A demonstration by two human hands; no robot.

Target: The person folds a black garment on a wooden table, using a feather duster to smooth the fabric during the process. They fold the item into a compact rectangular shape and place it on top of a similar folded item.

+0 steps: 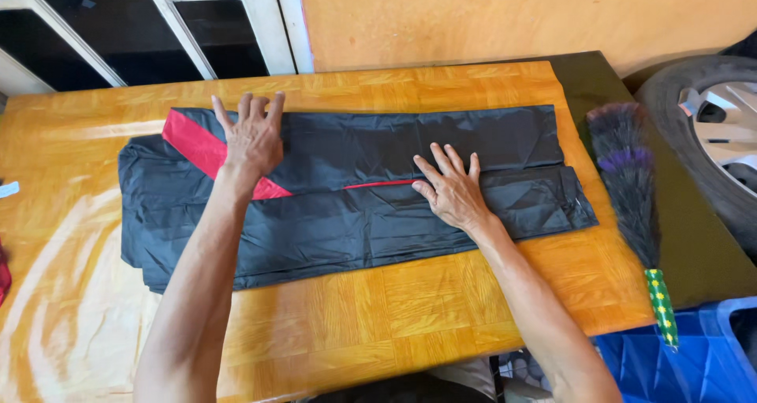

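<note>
Both palms flat, fingers spread: left hand (251, 139) and right hand (453, 190) press the folded black garment (355, 190) smooth against the table (378, 308).

Probably a home's yard or garage: orange wall (512, 16), car tyre (702, 135), feather duster (631, 182).

A glossy orange wooden desk (394, 316) fills the middle of the frame, with a feather duster (628, 174) on a dark mat (694, 245) at right, a car tyre (710, 127) at the right edge, a blue plastic crate (670, 371) lower right, and a white-framed window (158, 16) upper left.
</note>
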